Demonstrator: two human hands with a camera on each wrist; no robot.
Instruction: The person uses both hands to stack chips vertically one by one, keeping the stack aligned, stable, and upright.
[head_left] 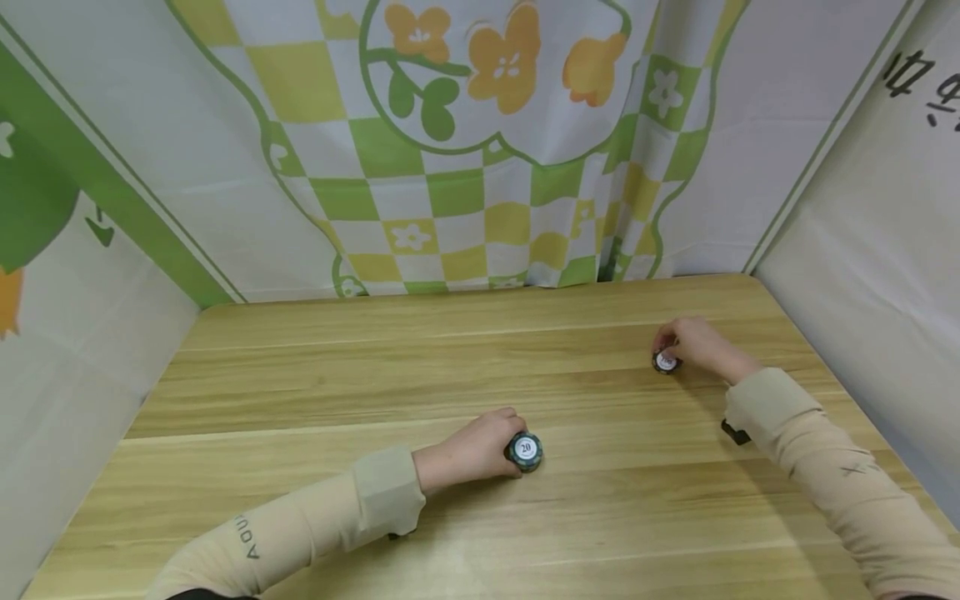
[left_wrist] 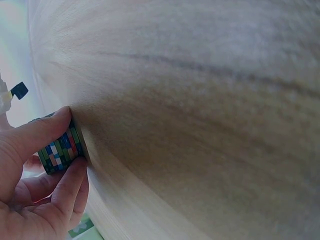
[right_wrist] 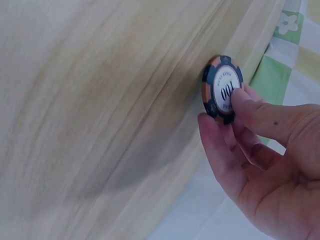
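Near the middle of the table, my left hand (head_left: 480, 450) grips a stack of poker chips (head_left: 526, 451) with a green and blue "20" chip on top. In the left wrist view, the thumb and fingers hold the striped sides of the stack (left_wrist: 61, 150), which stands on the wood. Farther back on the right, my right hand (head_left: 697, 346) pinches a poker chip (head_left: 665, 361) marked "100". The right wrist view shows this chip (right_wrist: 223, 90) with a dark and orange rim, the thumb on its face. A shadow falls on the table beneath it.
The wooden table (head_left: 300, 358) reaches back to a checked green, yellow and white curtain (head_left: 450, 208). White cloth walls stand at the left (head_left: 82, 333) and right (head_left: 877, 250) edges.
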